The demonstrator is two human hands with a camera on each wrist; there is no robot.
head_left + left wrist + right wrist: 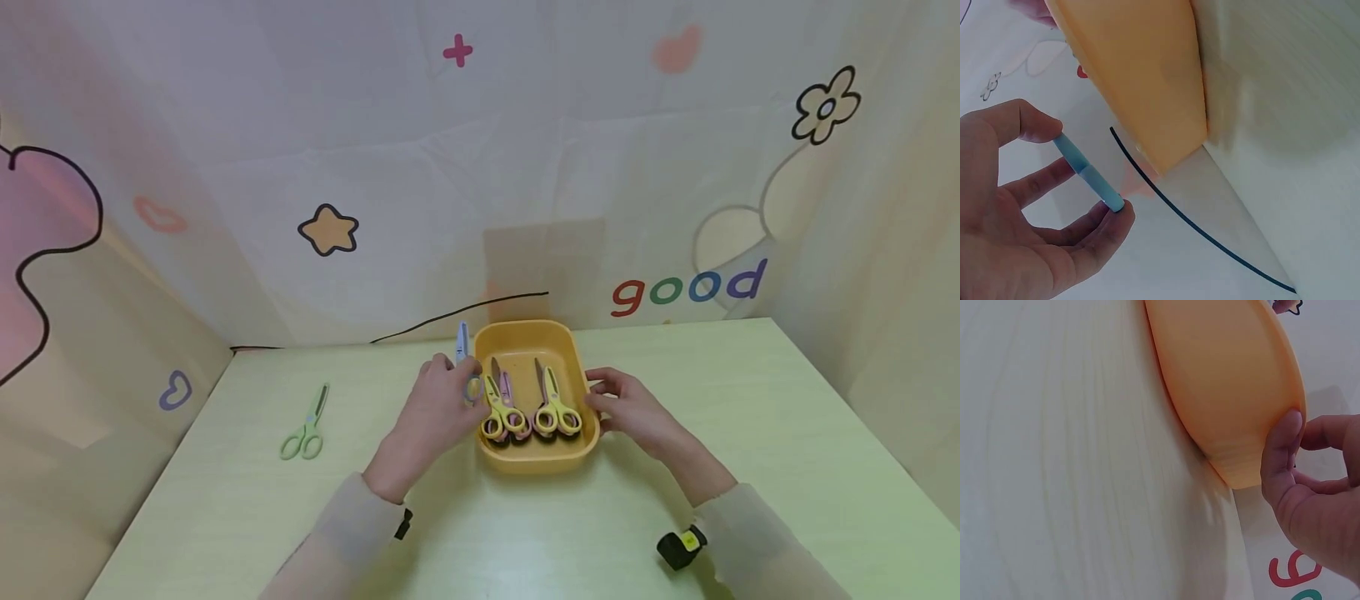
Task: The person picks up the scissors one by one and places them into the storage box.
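Observation:
My left hand [446,404] pinches a pair of light blue scissors [462,340] by the handles, between thumb and fingertips, blades pointing to the back. In the left wrist view the blue handles [1089,171] show edge-on. These scissors are at the left rim of a yellow plastic bin [536,467]. On the other side, my right hand [630,410] grips the bin's right rim, its thumb [1280,450] against the outer wall. Inside the bin lie several scissors, among them yellow scissors [501,408] on the left and another yellow pair [557,408] on the right, over pink ones [506,387].
A pair of green scissors [306,429] lies on the pale table [225,500], left of the bin. Behind the table's back edge hangs a printed curtain [420,192], close to the bin's far end.

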